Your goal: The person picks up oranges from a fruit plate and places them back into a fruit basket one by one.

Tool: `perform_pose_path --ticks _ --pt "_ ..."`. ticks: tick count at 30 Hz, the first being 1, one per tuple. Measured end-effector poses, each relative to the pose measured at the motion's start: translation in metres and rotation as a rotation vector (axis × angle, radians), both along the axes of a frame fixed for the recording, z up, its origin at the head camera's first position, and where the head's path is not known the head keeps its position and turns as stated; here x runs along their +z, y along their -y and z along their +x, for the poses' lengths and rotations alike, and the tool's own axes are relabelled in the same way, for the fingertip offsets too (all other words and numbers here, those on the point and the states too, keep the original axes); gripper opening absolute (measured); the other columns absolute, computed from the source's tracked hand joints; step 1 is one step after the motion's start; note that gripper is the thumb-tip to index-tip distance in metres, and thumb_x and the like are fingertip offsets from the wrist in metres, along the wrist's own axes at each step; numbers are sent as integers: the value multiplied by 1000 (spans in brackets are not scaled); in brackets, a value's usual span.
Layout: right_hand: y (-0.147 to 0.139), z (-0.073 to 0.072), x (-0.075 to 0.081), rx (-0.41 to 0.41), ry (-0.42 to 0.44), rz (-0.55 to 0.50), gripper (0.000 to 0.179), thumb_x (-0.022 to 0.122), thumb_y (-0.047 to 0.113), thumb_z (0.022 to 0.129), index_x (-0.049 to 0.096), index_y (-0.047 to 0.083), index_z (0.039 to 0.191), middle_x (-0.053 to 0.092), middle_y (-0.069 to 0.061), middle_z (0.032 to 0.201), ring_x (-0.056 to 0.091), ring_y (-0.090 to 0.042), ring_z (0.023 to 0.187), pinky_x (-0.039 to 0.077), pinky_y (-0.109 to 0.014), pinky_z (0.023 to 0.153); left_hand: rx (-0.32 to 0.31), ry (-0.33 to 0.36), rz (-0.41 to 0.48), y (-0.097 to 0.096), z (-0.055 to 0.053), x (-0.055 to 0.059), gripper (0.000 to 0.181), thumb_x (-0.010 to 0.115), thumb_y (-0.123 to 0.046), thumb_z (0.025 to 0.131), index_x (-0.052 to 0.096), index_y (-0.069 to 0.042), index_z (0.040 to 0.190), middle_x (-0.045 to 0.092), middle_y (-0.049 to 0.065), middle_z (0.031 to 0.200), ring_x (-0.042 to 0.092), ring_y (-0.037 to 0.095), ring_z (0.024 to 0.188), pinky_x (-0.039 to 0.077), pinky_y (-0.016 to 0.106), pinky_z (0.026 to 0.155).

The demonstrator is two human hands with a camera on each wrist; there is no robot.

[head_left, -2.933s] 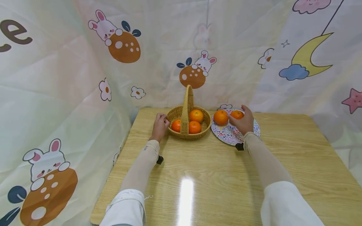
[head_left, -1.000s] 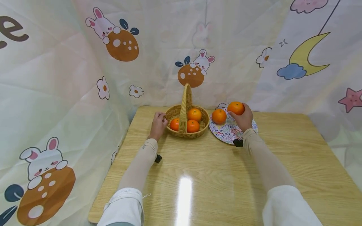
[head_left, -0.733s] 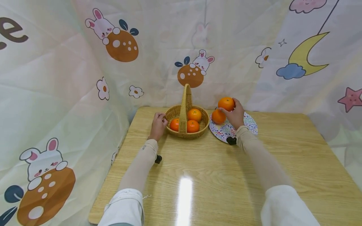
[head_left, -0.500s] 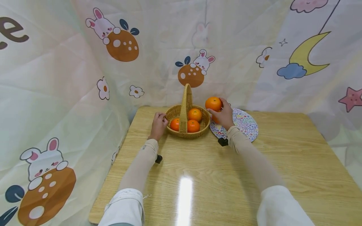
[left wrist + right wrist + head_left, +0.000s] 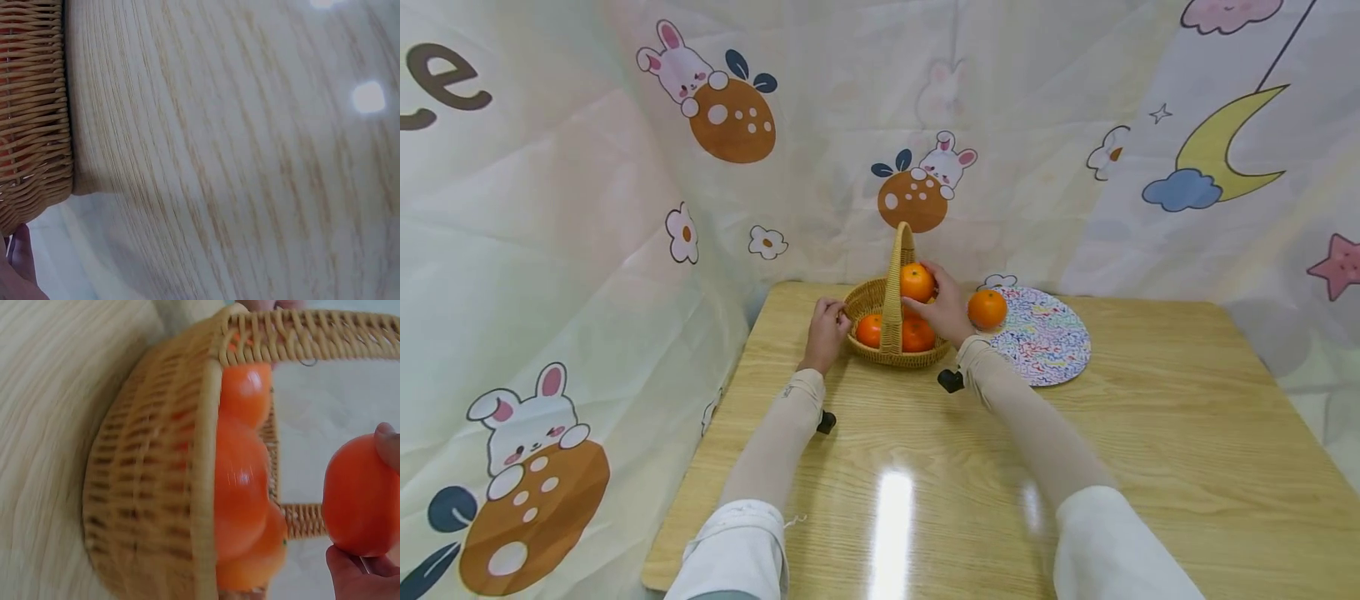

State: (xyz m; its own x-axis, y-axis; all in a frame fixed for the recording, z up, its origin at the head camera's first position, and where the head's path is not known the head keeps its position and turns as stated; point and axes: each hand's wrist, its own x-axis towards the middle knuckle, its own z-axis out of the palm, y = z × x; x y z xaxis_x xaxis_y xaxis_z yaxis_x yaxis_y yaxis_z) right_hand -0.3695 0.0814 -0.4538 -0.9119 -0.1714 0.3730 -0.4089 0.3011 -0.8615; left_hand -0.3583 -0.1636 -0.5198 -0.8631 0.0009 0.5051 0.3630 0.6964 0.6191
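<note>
A wicker basket (image 5: 880, 358) with an arched handle stands at the back of the table. My left hand (image 5: 825, 335) pinches its left rim; in the left wrist view the thumb and finger (image 5: 22, 253) are at the weave. My right hand (image 5: 949, 308) grips an orange (image 5: 917, 283) above the basket's right side, beside the handle. From the right wrist view, the held orange (image 5: 359, 497) is over the opening, apart from the oranges (image 5: 240, 487) lying inside. One of those is hidden behind the right hand in the head view.
Right of the basket lies a round plate (image 5: 1052, 342) with a colourful speckled pattern. Another orange (image 5: 987, 309) sits on its left part. A printed cloth (image 5: 820, 167) hangs behind the wooden table (image 5: 970, 467).
My right hand has picked the rear orange off the plate and carried it left, past the other orange, to above the basket. The left hand has stayed at the rim.
</note>
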Motion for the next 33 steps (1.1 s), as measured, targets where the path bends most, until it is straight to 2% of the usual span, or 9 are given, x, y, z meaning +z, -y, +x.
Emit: perform_pose_path --ticks 2,5,8,12,16,23,30,33 --pt "9 -4 -1 9 -12 19 69 77 9 83 43 4 143 49 -12 138 52 -27 120 47 -42 97 5 -1 -1 1 -1 1 25 56 6 90 65 13 112 52 20 116 56 30 107 50 35 89" --pt "22 -9 -3 6 -7 23 70 80 10 79 46 3 140 53 -13 133 55 -27 116 49 -43 93 2 9 20 1 -2 2 25 55 6 90 64 14 112 52 20 117 56 30 107 50 35 89" --pt "30 -10 -4 -8 0 37 74 86 18 74 48 4 137 57 -13 127 57 -27 110 49 -43 91 -2 27 43 0 -1 2 26 55 6 91 64 14 113 52 20 117 56 30 107 51 35 89" --pt "36 -11 -10 -40 -5 89 75 88 24 72 50 5 133 58 -12 122 57 -27 106 47 -43 92 -1 38 48 -2 -1 -4 26 56 5 91 63 14 114 51 19 117 56 29 107 51 34 89" --pt "41 -12 -13 -64 14 121 73 88 26 72 50 5 131 58 -10 119 56 -27 103 47 -43 91 4 15 37 -1 1 -8 26 56 5 90 64 14 113 51 17 116 57 28 105 51 34 88" --pt "44 -18 -12 -62 79 176 74 86 25 74 46 5 132 55 -13 123 54 -30 110 44 -46 96 9 -22 37 -2 4 -4 25 57 7 89 64 14 112 52 18 115 57 28 104 52 34 86" --pt "46 -25 -10 -61 91 261 67 85 23 74 45 4 124 52 -13 106 52 -30 92 46 -45 82 28 5 17 -5 2 -2 25 57 6 91 64 13 114 52 19 118 56 28 107 51 33 89" --pt "51 -28 -11 -65 96 270 66 86 23 74 44 2 121 50 -14 101 50 -31 86 45 -45 78 16 11 4 -3 3 0 26 56 6 91 63 13 115 52 20 119 56 29 108 50 35 90"
